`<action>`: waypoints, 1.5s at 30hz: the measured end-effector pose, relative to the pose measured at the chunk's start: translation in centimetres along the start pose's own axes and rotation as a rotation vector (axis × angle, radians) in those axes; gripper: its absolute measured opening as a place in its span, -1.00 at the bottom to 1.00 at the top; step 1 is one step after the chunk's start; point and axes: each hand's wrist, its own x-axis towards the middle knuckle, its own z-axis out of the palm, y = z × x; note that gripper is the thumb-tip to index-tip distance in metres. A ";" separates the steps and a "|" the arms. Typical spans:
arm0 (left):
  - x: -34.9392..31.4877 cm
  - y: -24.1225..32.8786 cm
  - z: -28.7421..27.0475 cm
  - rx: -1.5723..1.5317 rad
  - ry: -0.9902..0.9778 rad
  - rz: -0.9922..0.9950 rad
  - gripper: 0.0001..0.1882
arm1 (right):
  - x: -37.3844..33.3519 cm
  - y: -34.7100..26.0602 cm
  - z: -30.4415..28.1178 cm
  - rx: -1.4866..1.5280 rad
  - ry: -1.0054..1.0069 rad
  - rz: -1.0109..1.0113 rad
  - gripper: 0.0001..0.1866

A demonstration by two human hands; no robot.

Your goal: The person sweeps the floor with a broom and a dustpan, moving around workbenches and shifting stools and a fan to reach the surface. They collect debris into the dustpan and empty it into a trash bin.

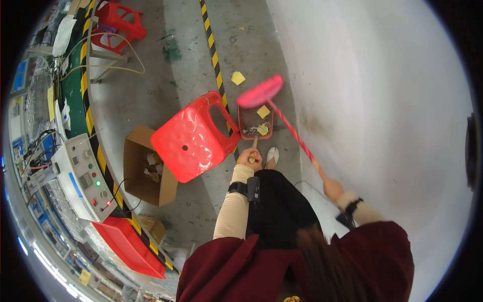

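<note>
Broom [261,92] and dustpan [248,116] gripped in separate hands [250,159]

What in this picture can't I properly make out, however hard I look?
All in the head view:
- Pink broom head: bristle detail lost to blur.
- Dustpan: far edge partly covered by the broom head.
- Grey debris inside it: too small to identify.
- Cardboard box: partly hidden behind the red plastic stool.

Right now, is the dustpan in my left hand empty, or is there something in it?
Not empty: yellow pieces and greyish debris show inside the dustpan.
</note>
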 end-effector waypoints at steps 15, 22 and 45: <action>-0.3 3.1 4.9 -0.140 0.030 -0.149 -0.83 | 11.7 -5.4 -0.2 0.083 0.247 -0.073 -0.37; -1.1 7.8 7.6 -0.145 -0.055 -0.164 -0.82 | 19.1 -10.3 -4.2 0.103 0.357 -0.099 -0.31; 5.1 16.3 15.7 -0.013 -0.068 0.190 -0.87 | 9.6 -4.2 -20.4 0.075 -0.058 -0.087 -0.36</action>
